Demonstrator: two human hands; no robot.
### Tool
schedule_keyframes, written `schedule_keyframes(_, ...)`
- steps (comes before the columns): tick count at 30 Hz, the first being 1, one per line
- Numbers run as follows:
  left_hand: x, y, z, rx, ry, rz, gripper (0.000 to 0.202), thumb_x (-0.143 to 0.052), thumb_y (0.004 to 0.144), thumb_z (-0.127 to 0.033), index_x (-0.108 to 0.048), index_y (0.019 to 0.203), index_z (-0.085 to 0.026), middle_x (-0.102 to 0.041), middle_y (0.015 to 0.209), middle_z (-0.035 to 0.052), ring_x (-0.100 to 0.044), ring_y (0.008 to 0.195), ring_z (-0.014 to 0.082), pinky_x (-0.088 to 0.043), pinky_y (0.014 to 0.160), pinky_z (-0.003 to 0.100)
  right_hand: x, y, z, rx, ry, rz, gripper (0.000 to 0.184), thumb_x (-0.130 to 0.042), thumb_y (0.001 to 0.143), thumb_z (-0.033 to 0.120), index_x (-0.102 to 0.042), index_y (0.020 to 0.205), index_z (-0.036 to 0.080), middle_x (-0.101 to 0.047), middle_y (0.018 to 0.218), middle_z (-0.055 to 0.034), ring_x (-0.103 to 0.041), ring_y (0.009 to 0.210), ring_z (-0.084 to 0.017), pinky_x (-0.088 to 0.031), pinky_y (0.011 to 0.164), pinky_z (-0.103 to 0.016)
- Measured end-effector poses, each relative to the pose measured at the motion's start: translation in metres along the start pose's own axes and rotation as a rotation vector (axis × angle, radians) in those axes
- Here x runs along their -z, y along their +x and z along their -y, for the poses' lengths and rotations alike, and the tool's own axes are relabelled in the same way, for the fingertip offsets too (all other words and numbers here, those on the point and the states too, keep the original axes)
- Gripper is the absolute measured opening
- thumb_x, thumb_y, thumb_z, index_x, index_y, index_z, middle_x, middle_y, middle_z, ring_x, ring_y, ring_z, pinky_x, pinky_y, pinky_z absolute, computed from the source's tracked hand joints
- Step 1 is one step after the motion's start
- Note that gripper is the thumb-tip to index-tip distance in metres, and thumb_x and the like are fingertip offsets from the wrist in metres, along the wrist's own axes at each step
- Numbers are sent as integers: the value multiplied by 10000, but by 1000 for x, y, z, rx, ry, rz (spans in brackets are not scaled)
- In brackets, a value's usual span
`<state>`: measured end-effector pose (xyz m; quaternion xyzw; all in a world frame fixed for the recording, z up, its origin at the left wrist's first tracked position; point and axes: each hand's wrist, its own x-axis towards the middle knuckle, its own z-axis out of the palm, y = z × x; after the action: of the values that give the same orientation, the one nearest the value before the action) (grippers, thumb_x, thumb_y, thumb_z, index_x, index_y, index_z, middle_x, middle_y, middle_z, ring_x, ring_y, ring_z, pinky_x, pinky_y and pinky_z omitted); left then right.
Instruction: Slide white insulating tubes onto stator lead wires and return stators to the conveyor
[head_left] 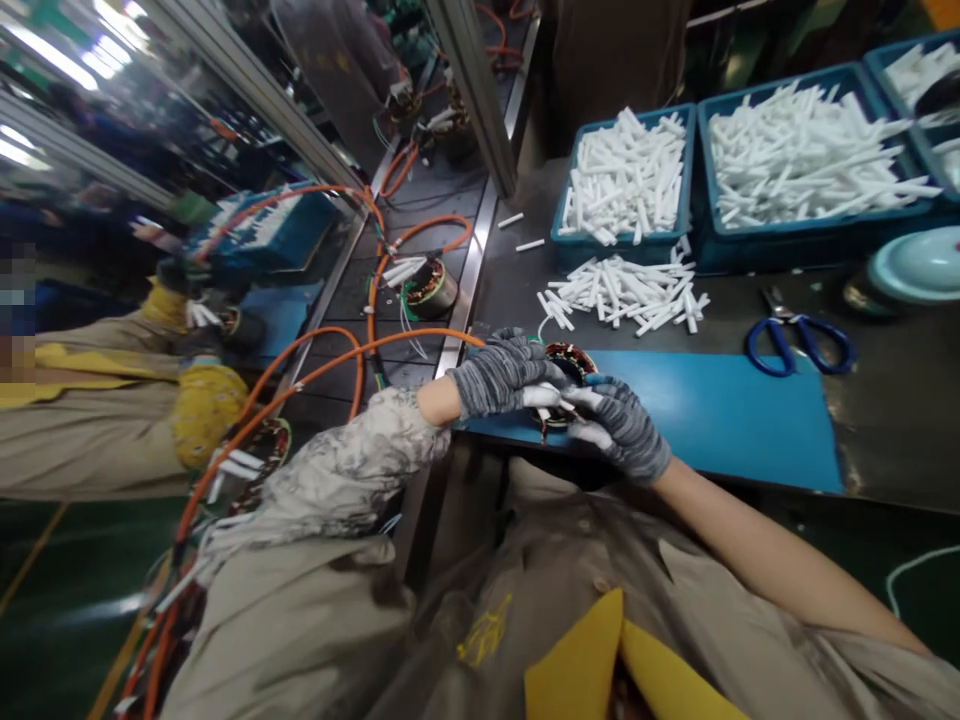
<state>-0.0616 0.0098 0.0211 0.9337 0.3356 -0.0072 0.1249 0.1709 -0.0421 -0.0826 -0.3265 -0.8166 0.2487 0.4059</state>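
A motor stator (571, 360) with copper windings stands at the near left end of a blue mat, between my hands and partly hidden by them. My left hand (502, 375), in a grey glove with white fingertips, is closed at its near rim on a stator lead; a bare copper end hangs below the fingers. My right hand (626, 428), gloved alike, pinches a thin white sleeve (568, 406) at the same rim. Exactly how the lead and sleeve meet is hidden by the fingertips. Beyond the stator lies a loose pile of white sleeves (622, 292).
Blue bins (621, 240) heaped with white sleeves line the back. Blue-handled scissors (799, 345) and a lidded container (919, 265) are at right. Left, orange cables (371, 290) cross a conveyor (442, 225) carrying another stator (431, 290). A co-worker's yellow sleeve (210, 410) shows far left.
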Motion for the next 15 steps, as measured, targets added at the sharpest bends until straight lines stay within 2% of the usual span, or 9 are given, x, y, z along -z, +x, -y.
schedule_keyframes(3,-5,1,-14,46,27,-7,439,-475,1023,-547,-731,1238,-261,-744,919,53,-684,850,210,-495,872,350,23,8,-10,-96,16,83,288,-523,1009,345,-755,1175,308,-798,1081,-35,-719,1060,-248,-494,1077,-486)
schedule_keyframes(5,-6,4,-23,109,42,-21,495,-403,1043,-558,-753,1173,-233,-732,853,58,-674,781,211,-494,786,332,39,9,-17,-155,35,135,290,-504,1015,366,-775,1116,339,-807,1042,-2,-728,1029,-234,-426,1144,-505)
schedule_keyframes(8,-6,7,-29,162,8,-76,504,-374,1065,-493,-754,1070,-162,-733,968,102,-689,875,219,-515,814,329,55,9,-26,-186,97,136,310,-489,1021,415,-776,1091,321,-813,1037,2,-739,1018,-225,-364,1193,-522)
schedule_keyframes(11,-6,7,-26,145,-85,-120,414,-396,1070,-402,-723,1104,-150,-717,1078,105,-691,952,203,-535,865,319,65,6,-29,-147,200,159,303,-509,1022,419,-762,1136,297,-807,1097,-17,-734,1085,-229,-346,1216,-524)
schedule_keyframes(13,-9,7,-23,141,-116,-144,383,-406,1067,-381,-713,1101,-153,-714,1046,96,-687,948,203,-544,870,327,69,2,-29,-116,290,203,312,-581,996,427,-727,1238,293,-776,1219,-37,-706,1176,-240,-405,1186,-505)
schedule_keyframes(15,-11,7,-22,122,-151,-174,373,-415,1064,-377,-707,1097,-147,-714,1043,102,-682,962,212,-548,885,345,74,-4,-28,-127,369,206,468,-677,941,458,-641,1380,300,-733,1317,-56,-678,1234,-253,-492,1114,-479)
